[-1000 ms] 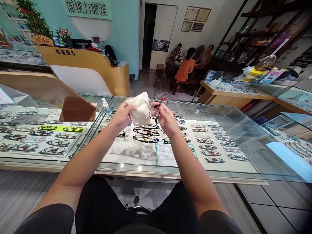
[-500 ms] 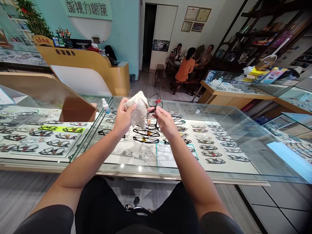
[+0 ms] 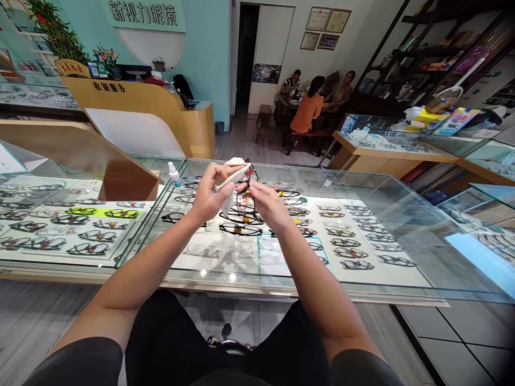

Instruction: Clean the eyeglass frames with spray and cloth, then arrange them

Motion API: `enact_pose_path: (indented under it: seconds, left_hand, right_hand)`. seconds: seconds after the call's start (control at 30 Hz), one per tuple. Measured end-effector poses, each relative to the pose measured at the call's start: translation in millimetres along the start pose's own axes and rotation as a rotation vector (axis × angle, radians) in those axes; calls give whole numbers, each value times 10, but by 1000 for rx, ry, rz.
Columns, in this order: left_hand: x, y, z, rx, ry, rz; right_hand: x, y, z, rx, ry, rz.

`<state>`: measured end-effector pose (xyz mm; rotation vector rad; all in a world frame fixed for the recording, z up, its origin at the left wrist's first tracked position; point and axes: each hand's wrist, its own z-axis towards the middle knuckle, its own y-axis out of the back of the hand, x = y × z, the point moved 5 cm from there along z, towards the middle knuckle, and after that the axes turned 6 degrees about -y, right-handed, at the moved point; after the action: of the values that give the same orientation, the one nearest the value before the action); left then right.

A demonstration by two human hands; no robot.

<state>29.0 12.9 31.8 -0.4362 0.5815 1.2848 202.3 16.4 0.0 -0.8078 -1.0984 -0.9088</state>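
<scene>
Cloth [image 3: 237, 175] pinched in left hand [image 3: 211, 195], folded up against specs [image 3: 251, 168] w/ a red tag; right hand [image 3: 274, 208] grips specs by fingertips, exact hold part-hidden, can't tell which bit. Specs up in the air over the counter [image 3: 354, 294], btwn both hands, near its far edge.

Risk, I'd say: a light pinch plus a hard push from the cloth, & specs could twist loose, drop on the glass or go over that far edge. Temple could bend too, if the hands pull opp. ways. Cloth fold hides part of the rim, so a snag on the tag might go unseen.

Edges now: bottle [image 3: 174, 175] stands left, w/ wood panel [image 3: 129, 177] farther left; a leftward elbow swing might clip either. Rightward, glass runs on, more room for moving. Near edge's by the knees, frames [image 3: 240, 230] under glass.
</scene>
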Motion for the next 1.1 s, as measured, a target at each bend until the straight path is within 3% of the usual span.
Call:
enact_pose_path:
  seconds: [0.1,0.23,0.4,0.53,0.63,0.77,0.93,1.1]
  left_hand:
    - [29,15,18,-21,53,-75]
    - [97,45,24,-151,173,-41]
    - [149,84,46,-250,161,5]
    - [242,143,56,-282,249,-44]
    - [308,150,38,-223,416,-91]
    - [302,50,5,-25,577,-174]
    - [229,-61,29,40,560,-402]
    - [212,-36,50,17,540,-424]
  right_hand:
    - [-11,10,4,18,24,-52]
    - [35,-37,-10,67,79,-132]
    - [127,-153,-57,112,84,-228]
    - [185,-192,-80,150,117,-241]
    - [189,-181,-74,162,120,-250]
    - [175,-176,-61,177,128,-241]
    - [98,-191,-48,177,53,-134]
    - [31,-207,-46,179,-8,-52]
